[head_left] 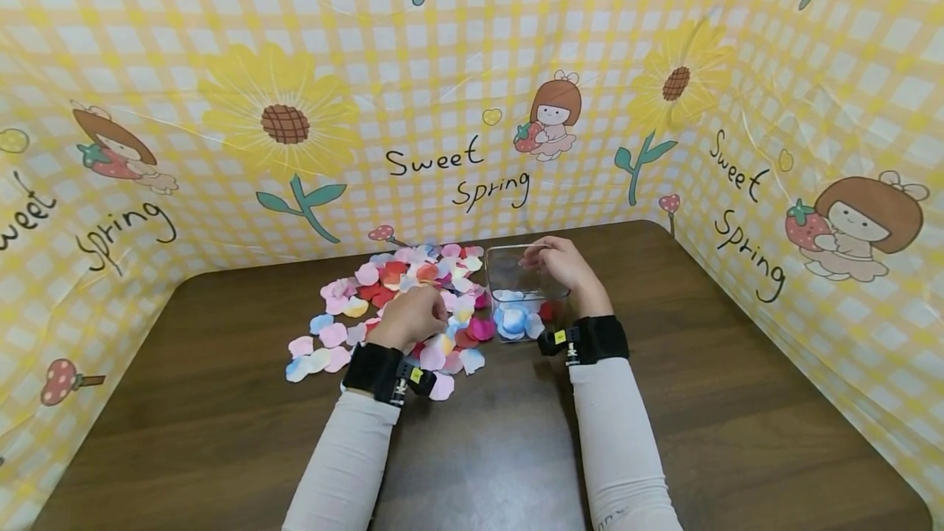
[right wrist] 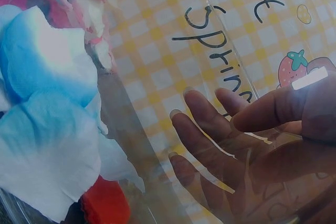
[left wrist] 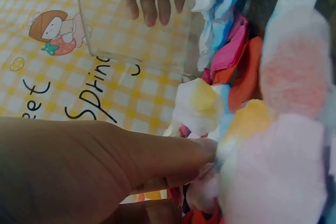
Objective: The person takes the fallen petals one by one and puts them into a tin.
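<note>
Loose artificial flower petals (head_left: pixel 435 351) in pink, red, white, blue and yellow lie in a spread-out pile on the table. My left hand (head_left: pixel 413 316) is low over this pile, fingers bent. Its thumb (left wrist: pixel 184 153) comes close to the fingers among the petals in the left wrist view; whether a petal is pinched there is hidden. To the right stands a clear plastic box (head_left: pixel 490 269) with blue-and-white petals (right wrist: pixel 47 150) and a red one (right wrist: pixel 106 202) inside. My right hand (right wrist: pixel 247 150) is at the box's far right side, fingers loosely spread, seen through the clear plastic.
The brown wooden table (head_left: pixel 701 400) reaches out on both sides of the petals. A yellow checked cloth (head_left: pixel 457 64) with printed flowers and figures rises behind the table and along its sides. Both wrists wear black camera straps (head_left: pixel 601 339).
</note>
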`<state>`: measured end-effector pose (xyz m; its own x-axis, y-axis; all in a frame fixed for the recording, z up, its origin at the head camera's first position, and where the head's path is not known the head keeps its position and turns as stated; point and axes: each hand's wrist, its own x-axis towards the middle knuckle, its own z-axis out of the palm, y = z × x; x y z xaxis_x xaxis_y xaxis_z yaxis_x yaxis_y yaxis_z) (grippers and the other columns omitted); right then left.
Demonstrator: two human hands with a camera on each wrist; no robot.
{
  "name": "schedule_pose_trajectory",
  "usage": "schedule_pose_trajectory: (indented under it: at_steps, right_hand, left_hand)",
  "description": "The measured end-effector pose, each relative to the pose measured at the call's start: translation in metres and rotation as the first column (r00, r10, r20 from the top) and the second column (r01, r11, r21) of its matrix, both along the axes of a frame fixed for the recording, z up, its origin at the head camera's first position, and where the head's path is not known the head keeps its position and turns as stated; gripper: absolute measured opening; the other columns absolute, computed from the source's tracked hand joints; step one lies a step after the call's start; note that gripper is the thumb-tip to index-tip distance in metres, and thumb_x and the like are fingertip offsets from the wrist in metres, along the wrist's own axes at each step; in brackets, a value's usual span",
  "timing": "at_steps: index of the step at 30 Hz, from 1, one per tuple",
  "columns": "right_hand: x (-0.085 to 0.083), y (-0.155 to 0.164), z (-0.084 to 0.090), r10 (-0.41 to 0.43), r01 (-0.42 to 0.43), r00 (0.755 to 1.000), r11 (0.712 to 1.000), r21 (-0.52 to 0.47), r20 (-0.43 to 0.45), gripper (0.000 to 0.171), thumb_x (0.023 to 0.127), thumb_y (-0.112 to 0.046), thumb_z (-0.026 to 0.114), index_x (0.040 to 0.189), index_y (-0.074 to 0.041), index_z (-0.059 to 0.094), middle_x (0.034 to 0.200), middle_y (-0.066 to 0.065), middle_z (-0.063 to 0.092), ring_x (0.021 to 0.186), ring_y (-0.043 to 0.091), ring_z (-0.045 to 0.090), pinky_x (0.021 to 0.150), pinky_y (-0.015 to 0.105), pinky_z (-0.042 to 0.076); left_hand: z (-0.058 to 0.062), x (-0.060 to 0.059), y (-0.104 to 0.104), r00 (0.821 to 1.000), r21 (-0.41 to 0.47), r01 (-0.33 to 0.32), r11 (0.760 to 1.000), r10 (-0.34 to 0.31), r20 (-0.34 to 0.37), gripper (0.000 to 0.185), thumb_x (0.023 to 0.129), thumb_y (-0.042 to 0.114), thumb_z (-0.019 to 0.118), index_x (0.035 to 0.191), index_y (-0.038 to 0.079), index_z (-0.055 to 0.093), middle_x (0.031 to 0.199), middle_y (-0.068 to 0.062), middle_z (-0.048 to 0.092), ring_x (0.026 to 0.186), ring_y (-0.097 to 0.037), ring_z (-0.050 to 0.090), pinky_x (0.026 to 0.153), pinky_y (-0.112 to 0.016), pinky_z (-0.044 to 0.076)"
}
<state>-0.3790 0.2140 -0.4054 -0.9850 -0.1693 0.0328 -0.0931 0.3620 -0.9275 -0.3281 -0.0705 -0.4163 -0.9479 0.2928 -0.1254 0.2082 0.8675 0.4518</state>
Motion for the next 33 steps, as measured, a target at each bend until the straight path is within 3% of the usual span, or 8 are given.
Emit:
schedule_pose_trajectory:
  at_steps: [6,10,15,22,26,28,30,33]
  right_hand:
    - [-0.001,0.0,0.001,0.001,-0.001,1.0,1.0,-0.001,-0.006,0.037,0.1,-0.007,0.034,0.121,0.007,0.062,0.12,0.027,0.069,0.115,0.041,0.065,0.102,0.055,0.046]
    - [0.0,0.0,0.001,0.011,-0.012,1.0,1.0,-0.012,-0.015,0.037,0.101,-0.005,0.034,0.121,0.009,0.061,0.12,0.028,0.068,0.115,0.042,0.064,0.102,0.054,0.046]
    - [-0.001,-0.001,0.001,0.025,-0.025,1.0,0.999,-0.028,-0.013,0.037,0.102,-0.004,0.033,0.123,0.01,0.06,0.122,0.03,0.067,0.117,0.043,0.064,0.105,0.054,0.044]
    - [0.0,-0.001,0.003,0.022,-0.022,1.0,0.999,-0.03,-0.006,0.037,0.101,-0.004,0.034,0.122,0.01,0.06,0.122,0.03,0.067,0.118,0.042,0.064,0.105,0.053,0.045]
    - [-0.001,-0.001,0.003,0.019,-0.019,1.0,1.0,-0.008,-0.01,0.037,0.101,-0.005,0.034,0.122,0.009,0.061,0.121,0.028,0.068,0.117,0.041,0.064,0.103,0.053,0.046]
    - [0.0,-0.001,0.002,0.019,-0.019,1.0,1.0,0.004,-0.013,0.037,0.101,-0.006,0.034,0.122,0.008,0.061,0.121,0.027,0.068,0.117,0.04,0.064,0.102,0.052,0.046]
    - [0.0,0.0,0.002,0.017,-0.017,1.0,1.0,0.015,-0.015,0.037,0.101,-0.006,0.033,0.122,0.008,0.061,0.121,0.027,0.069,0.117,0.04,0.064,0.101,0.051,0.046]
    - [0.001,0.0,0.002,0.016,-0.016,1.0,1.0,0.019,-0.013,0.037,0.102,-0.006,0.033,0.122,0.008,0.061,0.12,0.027,0.069,0.117,0.04,0.064,0.1,0.051,0.046]
  left_hand:
    - [0.001,-0.002,-0.002,1.0,0.009,0.005,1.0,-0.005,-0.013,0.007,0.089,0.017,0.079,0.087,0.013,0.074,0.083,-0.001,0.066,0.079,-0.022,0.059,0.071,-0.038,0.047]
    - [0.0,-0.001,0.001,0.999,0.005,0.01,1.0,-0.011,0.049,0.013,0.087,0.022,0.083,0.09,0.013,0.074,0.086,-0.001,0.068,0.077,-0.021,0.06,0.067,-0.035,0.047]
    - [-0.002,-0.001,0.002,0.995,0.026,0.001,1.0,-0.003,0.102,0.01,0.088,0.016,0.081,0.086,0.012,0.073,0.084,-0.003,0.066,0.074,-0.021,0.059,0.065,-0.032,0.045]
    - [0.007,-0.001,-0.01,0.999,0.064,0.03,0.997,-0.029,-0.017,0.007,0.09,0.015,0.077,0.086,0.013,0.073,0.084,-0.001,0.066,0.079,-0.021,0.058,0.071,-0.036,0.047]
    - [0.021,0.002,-0.018,0.994,0.107,-0.021,0.994,0.032,-0.107,0.004,0.093,0.016,0.074,0.092,0.012,0.074,0.088,-0.003,0.068,0.083,-0.022,0.061,0.074,-0.039,0.05]
    - [0.027,0.004,-0.019,0.982,0.127,-0.055,0.99,0.077,-0.173,0.007,0.095,0.018,0.073,0.096,0.012,0.075,0.091,-0.004,0.07,0.084,-0.022,0.062,0.071,-0.039,0.05]
    - [0.033,0.007,-0.017,0.958,0.157,-0.085,0.984,0.124,-0.258,0.01,0.096,0.02,0.072,0.099,0.012,0.075,0.092,-0.005,0.072,0.082,-0.023,0.064,0.067,-0.038,0.049]
    - [0.041,0.011,-0.009,0.895,0.223,-0.116,0.968,0.199,-0.399,0.013,0.097,0.023,0.07,0.1,0.012,0.076,0.091,-0.005,0.075,0.076,-0.023,0.066,0.059,-0.037,0.048]
